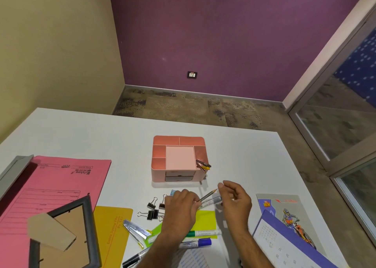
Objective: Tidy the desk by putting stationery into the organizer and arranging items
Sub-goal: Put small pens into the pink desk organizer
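The pink organizer (pixel 179 158) stands on the white tabletop (pixel 81 133) just beyond both hands. Its open compartments around a flat central lid look bare, except that a small dark and yellow thing (pixel 204 165) pokes out of the right one; what it is cannot be told. Two drawers show on its near face.

The left hand (pixel 181 208) pinches a pencil (pixel 207 195), point up and to the right, and lies over a white marker (pixel 210 202). The right hand (pixel 237 201) hovers just right of the pencil's point, fingers loosely curled, holding nothing.

Left of the left hand lie black binder clips (pixel 153 208) and, nearer the person, a stapler (pixel 136 229). Under that forearm lie a green-capped marker (pixel 203 233) and a blue-capped marker (pixel 196 243). Further left are a yellow file (pixel 114 235), a picture frame (pixel 67 233) and a pink folder (pixel 61 182).

Right of the right hand lies a notebook (pixel 289 213).

Beyond the tabletop are a patterned floor (pixel 193 109), a purple wall (pixel 203 34) and a glass door (pixel 341 109).
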A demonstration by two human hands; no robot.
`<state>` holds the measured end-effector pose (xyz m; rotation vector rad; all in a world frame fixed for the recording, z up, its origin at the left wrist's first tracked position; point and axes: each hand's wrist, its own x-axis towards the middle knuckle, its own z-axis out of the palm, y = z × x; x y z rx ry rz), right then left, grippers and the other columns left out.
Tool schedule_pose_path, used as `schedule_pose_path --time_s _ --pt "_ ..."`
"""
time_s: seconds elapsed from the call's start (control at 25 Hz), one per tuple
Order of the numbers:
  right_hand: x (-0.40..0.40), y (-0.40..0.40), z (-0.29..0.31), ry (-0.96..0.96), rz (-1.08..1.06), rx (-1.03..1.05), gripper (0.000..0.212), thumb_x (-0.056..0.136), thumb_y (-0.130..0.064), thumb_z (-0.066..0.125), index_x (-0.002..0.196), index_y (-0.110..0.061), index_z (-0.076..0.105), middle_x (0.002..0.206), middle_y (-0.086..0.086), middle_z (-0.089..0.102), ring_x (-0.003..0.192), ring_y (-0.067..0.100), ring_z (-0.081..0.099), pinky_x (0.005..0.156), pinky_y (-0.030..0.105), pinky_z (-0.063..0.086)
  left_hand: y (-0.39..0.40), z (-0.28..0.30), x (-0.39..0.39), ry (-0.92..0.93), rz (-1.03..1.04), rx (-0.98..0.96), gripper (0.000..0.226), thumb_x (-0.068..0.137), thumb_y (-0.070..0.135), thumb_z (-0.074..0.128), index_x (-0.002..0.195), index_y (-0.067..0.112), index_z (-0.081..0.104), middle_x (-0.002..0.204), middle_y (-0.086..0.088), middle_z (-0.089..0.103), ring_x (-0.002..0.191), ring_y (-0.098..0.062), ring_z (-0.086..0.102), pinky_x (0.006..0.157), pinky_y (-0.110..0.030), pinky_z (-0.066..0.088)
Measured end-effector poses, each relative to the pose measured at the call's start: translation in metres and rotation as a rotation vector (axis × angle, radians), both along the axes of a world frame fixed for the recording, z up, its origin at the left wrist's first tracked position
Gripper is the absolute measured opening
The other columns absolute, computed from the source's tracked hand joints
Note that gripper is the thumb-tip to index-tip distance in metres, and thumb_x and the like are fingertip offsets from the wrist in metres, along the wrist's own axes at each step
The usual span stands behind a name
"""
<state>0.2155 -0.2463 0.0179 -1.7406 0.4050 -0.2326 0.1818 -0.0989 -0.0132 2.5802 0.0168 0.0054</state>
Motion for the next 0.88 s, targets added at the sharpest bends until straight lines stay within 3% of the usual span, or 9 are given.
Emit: schedule_pose_path --time_s 0.16,0.32,0.44,0.64,0.76,0.88 --pt "-0.003 0.008 0.01 -0.022 0.145 0.109 0.004 0.084 -0.009 0.072 0.085 -0.012 0.075 0.076 0.007 0.075 0.063 0.025 0.068 0.057 0.031 0.057 0.004 0.004 -0.001 -0.027 0.048 -0.078 0.014 0.098 0.038 0.044 0.1 0.034 0.058 0.101 0.015 0.057 0.098 -0.012 0.049 0.087 -0.033 0.03" --pt "-0.007 0.022 0.018 -0.031 0.273 0.003 0.013 0.078 -0.007 0.078 0.082 -0.019 0.076 0.073 0.001 0.075 0.065 0.023 0.07 0.062 0.037 0.06 0.016 0.003 -0.003 -0.067 0.078 -0.12 0.009 0.096 0.035 0.048 0.095 0.034 0.057 0.098 0.015 0.058 0.096 -0.013 0.051 0.088 -0.034 0.033" --pt "-0.006 0.031 0.025 -0.051 0.297 -0.011 0.015 0.078 -0.008 0.078 0.08 -0.022 0.076 0.071 0.001 0.074 0.064 0.02 0.069 0.064 0.037 0.059 0.031 0.001 -0.008 -0.113 0.101 -0.169 0.019 0.093 0.05 0.044 0.094 0.036 0.056 0.095 0.019 0.058 0.093 -0.007 0.05 0.086 -0.031 0.033" --pt "0.016 0.043 0.062 -0.224 0.215 -0.011 0.011 0.081 -0.007 0.076 0.087 -0.016 0.077 0.075 -0.003 0.075 0.071 0.012 0.069 0.067 0.024 0.058 0.102 -0.019 -0.019 -0.09 0.216 -0.017 0.05 0.088 0.065 0.032 0.111 0.032 0.06 0.105 0.015 0.062 0.104 -0.013 0.051 0.088 -0.033 0.031" --pt "0.043 0.047 0.076 -0.334 0.163 -0.149 0.012 0.082 -0.008 0.075 0.088 -0.019 0.076 0.078 -0.013 0.073 0.072 0.002 0.066 0.066 0.012 0.051 0.148 -0.034 -0.026 -0.028 0.281 0.082 0.052 0.09 0.059 0.034 0.115 0.024 0.064 0.114 0.005 0.066 0.111 -0.024 0.056 0.09 -0.043 0.039" --pt "0.07 0.05 0.073 -0.389 0.171 -0.358 0.011 0.084 -0.014 0.074 0.094 -0.015 0.077 0.087 -0.007 0.074 0.077 0.004 0.066 0.067 0.016 0.052 0.179 -0.057 -0.03 0.038 0.176 0.188 0.068 0.094 0.061 0.016 0.119 0.018 0.062 0.121 -0.004 0.064 0.115 -0.031 0.056 0.092 -0.048 0.043"
